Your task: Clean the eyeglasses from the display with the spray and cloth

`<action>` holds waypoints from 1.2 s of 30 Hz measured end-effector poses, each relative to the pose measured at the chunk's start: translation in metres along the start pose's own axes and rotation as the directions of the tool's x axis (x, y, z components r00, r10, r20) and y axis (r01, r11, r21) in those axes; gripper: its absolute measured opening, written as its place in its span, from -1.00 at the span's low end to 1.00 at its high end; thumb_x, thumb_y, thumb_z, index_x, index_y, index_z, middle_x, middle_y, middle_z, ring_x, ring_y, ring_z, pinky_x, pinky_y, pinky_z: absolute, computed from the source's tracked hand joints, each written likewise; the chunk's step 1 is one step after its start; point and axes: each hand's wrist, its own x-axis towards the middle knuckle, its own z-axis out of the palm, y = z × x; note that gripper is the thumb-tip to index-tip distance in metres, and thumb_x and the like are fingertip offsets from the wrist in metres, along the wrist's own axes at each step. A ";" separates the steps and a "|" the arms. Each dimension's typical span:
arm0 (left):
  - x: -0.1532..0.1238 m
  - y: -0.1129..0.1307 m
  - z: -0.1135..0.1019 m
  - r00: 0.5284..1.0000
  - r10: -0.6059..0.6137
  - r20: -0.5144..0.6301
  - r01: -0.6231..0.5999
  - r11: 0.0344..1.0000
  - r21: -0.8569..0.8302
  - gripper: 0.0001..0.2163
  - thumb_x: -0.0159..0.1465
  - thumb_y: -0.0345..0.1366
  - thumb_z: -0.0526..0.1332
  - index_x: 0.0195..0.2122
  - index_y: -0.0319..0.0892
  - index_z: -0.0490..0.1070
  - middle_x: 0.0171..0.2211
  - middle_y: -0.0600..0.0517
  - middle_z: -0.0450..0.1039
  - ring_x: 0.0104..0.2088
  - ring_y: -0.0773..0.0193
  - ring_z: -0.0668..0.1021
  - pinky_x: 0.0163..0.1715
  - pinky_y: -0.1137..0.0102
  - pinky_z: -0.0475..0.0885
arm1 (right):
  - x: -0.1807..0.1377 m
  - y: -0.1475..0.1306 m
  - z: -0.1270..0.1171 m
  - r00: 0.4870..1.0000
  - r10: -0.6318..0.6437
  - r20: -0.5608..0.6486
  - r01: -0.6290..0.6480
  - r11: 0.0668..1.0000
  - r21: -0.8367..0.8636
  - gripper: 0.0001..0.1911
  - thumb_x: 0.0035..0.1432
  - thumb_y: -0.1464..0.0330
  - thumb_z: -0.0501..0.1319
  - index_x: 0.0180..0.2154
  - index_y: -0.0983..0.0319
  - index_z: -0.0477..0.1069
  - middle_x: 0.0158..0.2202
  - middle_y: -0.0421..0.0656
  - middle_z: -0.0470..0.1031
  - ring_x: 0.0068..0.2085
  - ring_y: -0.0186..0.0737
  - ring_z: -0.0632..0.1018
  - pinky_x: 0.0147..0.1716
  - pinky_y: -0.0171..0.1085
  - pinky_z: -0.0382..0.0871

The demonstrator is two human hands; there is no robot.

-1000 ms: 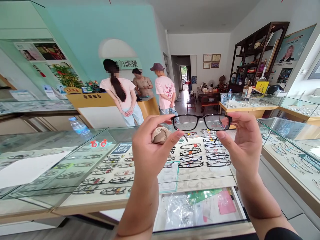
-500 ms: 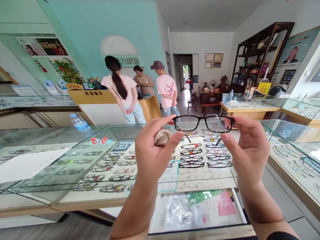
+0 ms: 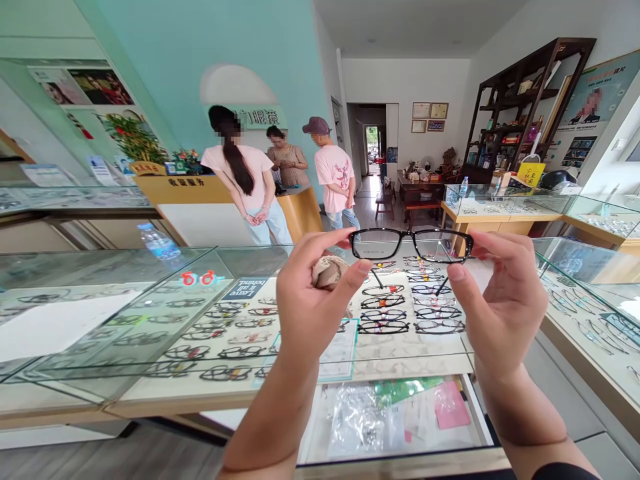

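Note:
I hold a pair of black-framed glasses up at chest height, lenses facing away, temples hanging down toward me. My left hand pinches the left end of the frame between thumb and forefinger, and a crumpled beige cloth is tucked in its palm. My right hand pinches the right end of the frame the same way. Both hands hover above a glass display counter filled with rows of eyeglass frames.
Three people stand at a yellow reception desk ahead. A water bottle lies on the counter to the left. More glass showcases line the right side, with a dark shelf unit behind.
The glasses and both hands have stayed nearly still; the view has shifted slightly, and the hands sit a little further right and lower in the frame.

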 end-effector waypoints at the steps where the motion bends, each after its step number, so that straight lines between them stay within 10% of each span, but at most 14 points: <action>1: 0.000 0.000 0.000 1.000 0.018 -0.016 -0.018 1.000 0.009 -0.73 0.30 -0.21 0.52 0.02 -0.01 0.70 -0.20 0.07 0.59 -0.48 0.44 0.39 -0.48 0.40 0.32 | 0.000 0.000 0.000 1.000 0.008 0.011 -0.008 1.000 -0.010 -0.64 0.29 0.42 0.44 0.11 0.08 0.61 -0.06 -0.13 0.58 -0.06 -0.10 0.57 -0.04 -0.02 0.50; 11: -0.003 0.005 -0.001 0.990 0.126 -0.064 -0.120 0.988 0.098 -0.73 0.33 -0.20 0.51 0.05 0.03 0.65 -0.16 0.05 0.59 -0.28 0.26 0.57 -0.18 0.23 0.55 | 0.003 0.001 -0.001 0.988 0.096 0.119 -0.088 0.994 -0.068 -0.74 0.35 0.37 0.38 0.06 0.11 0.59 -0.10 -0.14 0.61 -0.10 -0.14 0.60 -0.04 -0.05 0.53; 36: -0.011 0.016 -0.001 0.946 0.300 -0.121 -0.262 0.931 0.255 -0.58 0.32 -0.21 0.52 0.20 0.15 0.61 -0.06 -0.02 0.51 -0.40 0.29 0.48 -0.31 0.22 0.55 | 0.003 0.006 0.002 0.975 0.119 0.187 -0.101 0.990 -0.099 -0.71 0.38 0.35 0.31 0.11 0.11 0.55 -0.04 -0.11 0.64 -0.08 -0.11 0.63 -0.02 0.00 0.55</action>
